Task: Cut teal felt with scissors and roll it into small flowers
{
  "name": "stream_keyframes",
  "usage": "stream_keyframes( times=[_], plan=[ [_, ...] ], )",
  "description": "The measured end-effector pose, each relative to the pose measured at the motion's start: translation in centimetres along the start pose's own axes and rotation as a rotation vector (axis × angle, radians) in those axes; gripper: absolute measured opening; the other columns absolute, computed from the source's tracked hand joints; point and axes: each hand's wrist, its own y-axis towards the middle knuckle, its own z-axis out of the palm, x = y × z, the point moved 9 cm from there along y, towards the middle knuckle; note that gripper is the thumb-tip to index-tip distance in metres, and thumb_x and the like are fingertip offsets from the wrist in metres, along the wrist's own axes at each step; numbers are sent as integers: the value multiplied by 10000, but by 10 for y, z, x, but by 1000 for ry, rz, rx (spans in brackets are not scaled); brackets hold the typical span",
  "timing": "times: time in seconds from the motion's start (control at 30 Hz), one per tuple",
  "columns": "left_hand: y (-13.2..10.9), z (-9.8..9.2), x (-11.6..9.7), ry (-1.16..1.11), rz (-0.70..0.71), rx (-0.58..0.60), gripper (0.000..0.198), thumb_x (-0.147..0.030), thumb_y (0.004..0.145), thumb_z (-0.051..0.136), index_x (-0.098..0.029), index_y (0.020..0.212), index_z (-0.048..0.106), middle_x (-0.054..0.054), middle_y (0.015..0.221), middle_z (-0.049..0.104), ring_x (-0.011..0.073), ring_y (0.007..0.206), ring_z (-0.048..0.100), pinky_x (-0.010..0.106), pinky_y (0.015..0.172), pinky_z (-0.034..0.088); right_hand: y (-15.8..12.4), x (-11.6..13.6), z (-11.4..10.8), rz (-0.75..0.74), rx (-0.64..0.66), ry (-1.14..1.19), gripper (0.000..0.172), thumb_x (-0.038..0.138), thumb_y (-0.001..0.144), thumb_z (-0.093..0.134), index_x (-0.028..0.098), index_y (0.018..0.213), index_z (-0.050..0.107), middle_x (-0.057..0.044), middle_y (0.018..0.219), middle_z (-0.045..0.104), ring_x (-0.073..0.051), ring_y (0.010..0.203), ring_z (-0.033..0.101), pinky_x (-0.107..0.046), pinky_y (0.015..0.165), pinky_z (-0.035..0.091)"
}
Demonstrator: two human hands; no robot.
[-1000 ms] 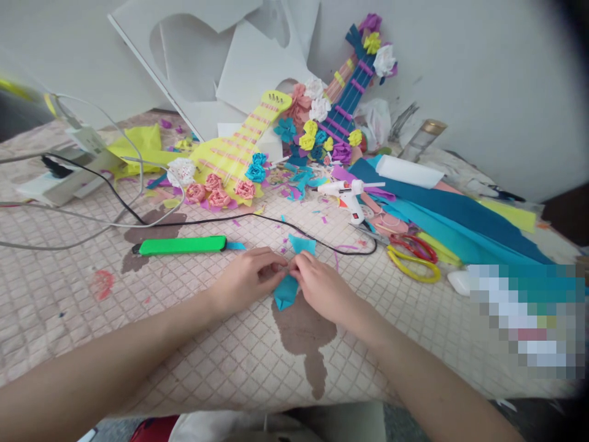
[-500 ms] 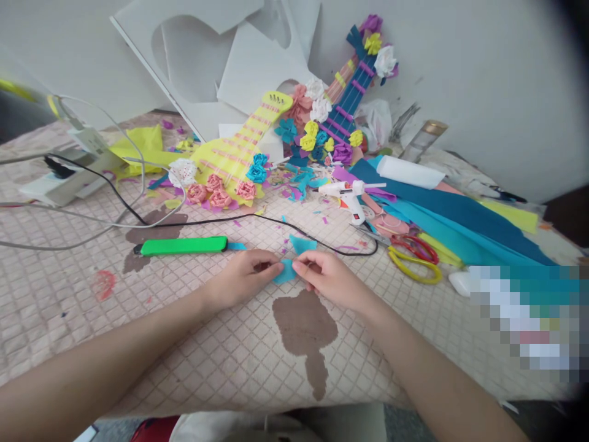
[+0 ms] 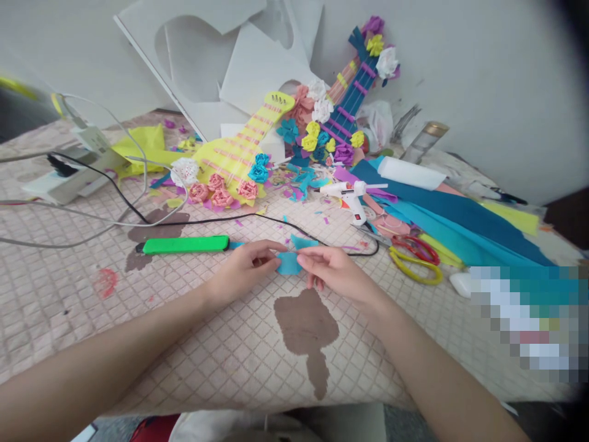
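Observation:
A small piece of blue paper point(image 3: 289, 264) is stretched between my two hands over the quilted cloth. My left hand point(image 3: 248, 268) pinches its left edge between thumb and fingers. On the other side, my right hand point(image 3: 334, 271) pinches the right edge, its lower fingers curled below. Just behind the fingertips lies another blue scrap point(image 3: 304, 242). A green cutter point(image 3: 186, 245) rests left of my left hand, with a strip of blue paper at its right end.
Behind my hands are a white glue gun point(image 3: 352, 196), a black cable and a yellow paper guitar point(image 3: 234, 150). Scissors point(image 3: 416, 264) lie to the right, near blue paper sheets point(image 3: 451, 202). A power strip point(image 3: 69, 181) with cables stands at the left.
The fingers of both hands have shifted on the blue paper, reaching along its far edge. More of the paper shows between them.

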Motion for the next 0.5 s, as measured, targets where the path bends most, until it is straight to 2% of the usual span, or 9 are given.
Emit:
stream_keyframes(
  times=[0.1, 0.23, 0.33, 0.5],
  plan=[
    [-1, -4, -1, -19, -23, -43, 250, -261, 804, 493, -145, 1004, 588, -25, 593, 556, 91, 521, 465, 198, 480, 343, -2, 3, 0, -23, 14, -1, 424, 261, 764, 596, 181, 1159, 465, -22, 812, 605, -95, 519, 589, -189, 395, 417],
    [-1, -8, 2, -151, -87, -82, 278, -269, 785, 522, -139, 1026, 566, -1, 646, 606, 102, 552, 500, 212, 500, 364, -6, 16, 1, -180, -25, -88, 550, 156, 710, 611, 271, 1187, 361, -29, 1017, 554, -80, 565, 613, -212, 496, 482],
    [0, -9, 5, -222, -120, -78, 286, -275, 762, 549, -140, 1013, 566, 3, 649, 621, 108, 570, 519, 217, 511, 379, -12, 26, 0, -310, -138, -255, 448, 132, 731, 576, 275, 1124, 413, -15, 1017, 567, -63, 537, 595, -244, 595, 507],
    [0, -8, 5, -220, -134, -74, 293, -274, 755, 547, -139, 1014, 567, -6, 629, 612, 99, 540, 504, 204, 489, 361, -21, 43, -1, -511, -287, -479, 178, 136, 752, 567, 226, 905, 552, -41, 1143, 472, -73, 652, 591, -222, 593, 494]
  ],
)
